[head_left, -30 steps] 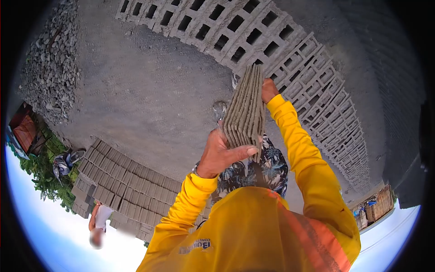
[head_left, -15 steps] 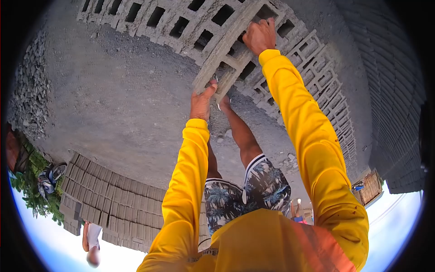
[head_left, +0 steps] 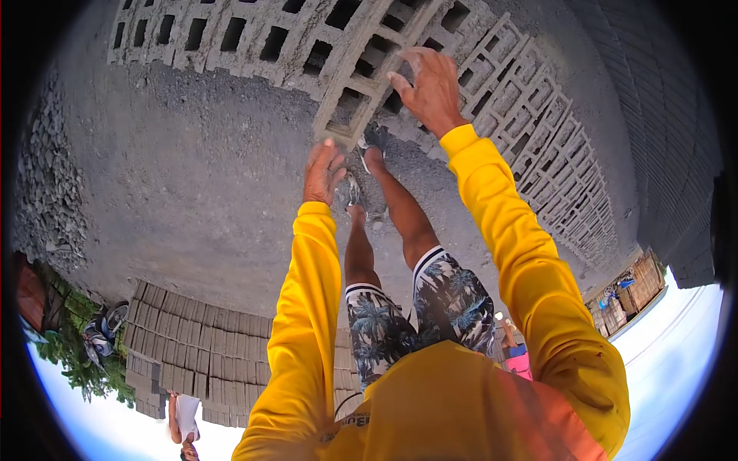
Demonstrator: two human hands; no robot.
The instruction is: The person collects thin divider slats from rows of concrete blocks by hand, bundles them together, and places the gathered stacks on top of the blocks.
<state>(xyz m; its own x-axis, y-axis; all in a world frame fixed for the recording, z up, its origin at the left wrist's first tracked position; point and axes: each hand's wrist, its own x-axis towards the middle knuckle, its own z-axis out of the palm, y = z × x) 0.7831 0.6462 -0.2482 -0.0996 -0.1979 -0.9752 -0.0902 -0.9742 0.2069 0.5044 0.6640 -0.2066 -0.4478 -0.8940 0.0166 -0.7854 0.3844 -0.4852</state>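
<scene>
A grey hollow concrete block (head_left: 365, 83) lies at the end of a row of similar blocks, its open cells facing up. Just off its near end is my left hand (head_left: 323, 173), fingers extended and holding nothing. My right hand (head_left: 433, 88) is beside the block's right long side, thumb and fingers spread apart in a curve. Its fingertips are close to the block's edge; whether they still touch it I cannot tell. Both arms wear yellow sleeves.
More hollow blocks (head_left: 214, 34) run to the upper left, and a long row (head_left: 550, 154) curves down the right. Gravel ground (head_left: 192, 169) surrounds my feet. Stacked blocks (head_left: 192, 338) stand lower left near a person in a white top (head_left: 187, 415). A rubble pile (head_left: 46, 169) lies far left.
Both hands have let go of the concrete block, which they gripped at its two ends. It now lies against the row. My right hand has come down and slightly left, its fingers opened.
</scene>
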